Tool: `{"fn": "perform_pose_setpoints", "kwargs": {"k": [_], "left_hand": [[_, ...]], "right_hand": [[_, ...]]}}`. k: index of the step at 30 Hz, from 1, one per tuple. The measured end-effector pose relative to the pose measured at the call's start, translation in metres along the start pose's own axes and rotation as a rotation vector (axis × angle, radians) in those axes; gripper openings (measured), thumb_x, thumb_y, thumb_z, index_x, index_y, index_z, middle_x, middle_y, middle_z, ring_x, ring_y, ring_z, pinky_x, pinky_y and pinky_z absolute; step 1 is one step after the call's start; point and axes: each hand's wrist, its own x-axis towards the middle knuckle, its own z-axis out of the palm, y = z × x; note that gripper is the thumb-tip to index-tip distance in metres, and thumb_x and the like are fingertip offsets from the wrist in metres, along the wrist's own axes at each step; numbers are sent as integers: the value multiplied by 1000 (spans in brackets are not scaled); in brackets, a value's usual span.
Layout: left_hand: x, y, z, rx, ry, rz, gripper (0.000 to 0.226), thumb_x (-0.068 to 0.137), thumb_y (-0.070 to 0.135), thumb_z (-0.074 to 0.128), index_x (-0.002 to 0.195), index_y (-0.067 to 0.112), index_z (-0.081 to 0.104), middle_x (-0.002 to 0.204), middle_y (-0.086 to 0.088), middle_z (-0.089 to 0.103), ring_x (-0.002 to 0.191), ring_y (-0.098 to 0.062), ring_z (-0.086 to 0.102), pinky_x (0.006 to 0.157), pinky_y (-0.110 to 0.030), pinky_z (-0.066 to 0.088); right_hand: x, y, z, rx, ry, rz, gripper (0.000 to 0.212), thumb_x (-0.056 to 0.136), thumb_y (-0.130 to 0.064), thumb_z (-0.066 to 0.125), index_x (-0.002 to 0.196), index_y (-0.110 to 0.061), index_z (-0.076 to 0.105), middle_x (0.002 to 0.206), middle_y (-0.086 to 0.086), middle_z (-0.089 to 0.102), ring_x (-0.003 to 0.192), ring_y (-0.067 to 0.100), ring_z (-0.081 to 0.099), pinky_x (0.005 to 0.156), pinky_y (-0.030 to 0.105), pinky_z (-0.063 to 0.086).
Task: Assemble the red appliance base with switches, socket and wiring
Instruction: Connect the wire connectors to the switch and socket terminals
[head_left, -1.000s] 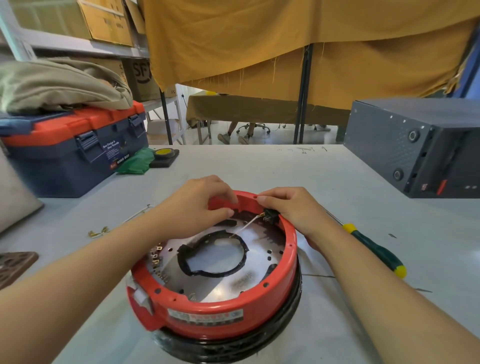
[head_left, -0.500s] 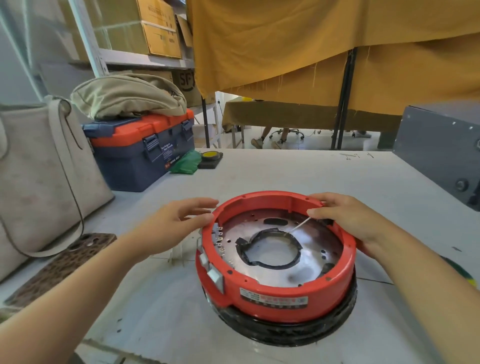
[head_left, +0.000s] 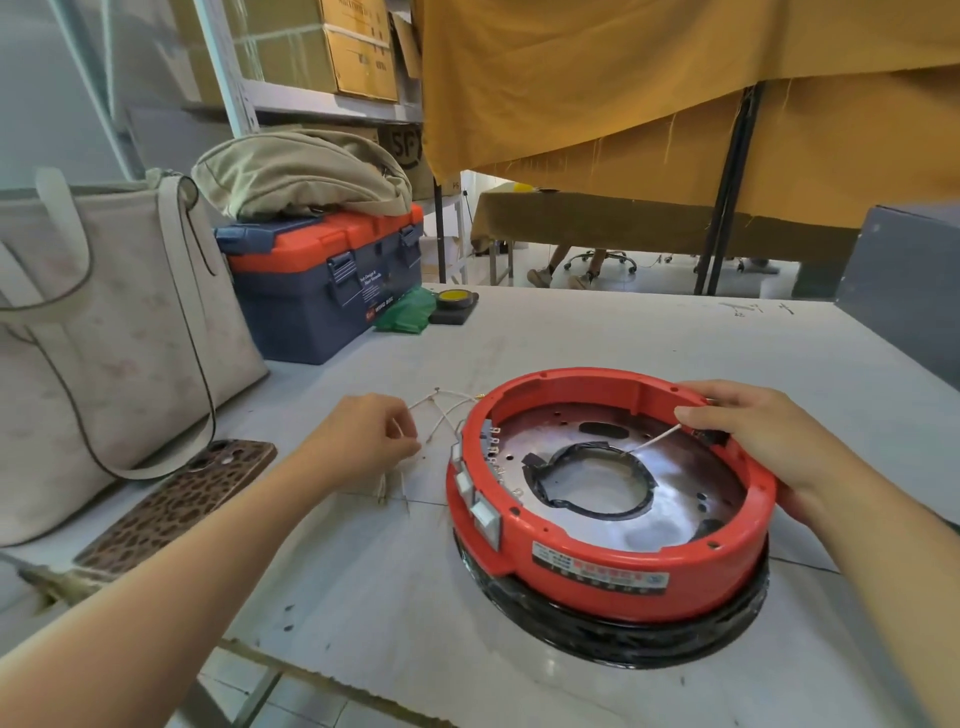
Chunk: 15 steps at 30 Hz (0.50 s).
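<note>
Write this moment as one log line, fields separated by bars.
left hand pinching white wires | right hand steadying red base rim

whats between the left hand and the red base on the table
In the head view, loose white wires lie on the table between the left hand and the red base.

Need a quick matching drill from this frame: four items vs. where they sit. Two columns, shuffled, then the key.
Items:
1. left hand
2. right hand
3. khaki bag
4. phone

Places:
A. flat on the table, beside the tote
B. on the red base rim, far right side
C. on the toolbox lid
D. at the loose white wires, left of the base

Pairs: 1-D, 2-B, 3-C, 4-A
</note>
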Motion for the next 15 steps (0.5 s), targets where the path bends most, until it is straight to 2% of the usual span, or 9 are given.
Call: {"fn": "perform_pose_setpoints", "kwargs": {"k": [4,8,11,15], "left_hand": [[0,-4,10,20,-43,-65,13,80,25,72,87,18,64,80,6,57,73,-9,53,57,-16,39],[6,1,12,3,-29,-104,8,79,14,71,87,11,69,85,1,63,80,-14,58,69,-22,47],[8,6,14,39,-43,-137,4,80,8,66,81,8,69,87,-6,67,79,-19,60,73,-29,52],[8,12,18,61,-50,-163,10,82,14,66,89,7,69,93,-8,68,85,-22,63,78,-33,56]], "right_hand": [[1,1,-1,-3,-11,3,24,82,-1,65,102,-13,72,91,11,73,76,22,66,76,33,52],[1,2,-1,-3,-9,0,23,82,-2,65,100,-14,72,95,13,72,77,22,66,74,33,52],[1,1,0,-7,-10,-7,22,82,-1,65,100,-13,72,101,18,71,81,25,65,83,39,53],[0,1,0,-14,-17,-15,22,82,-1,64,100,-12,71,105,21,69,85,27,63,93,46,49]]}}
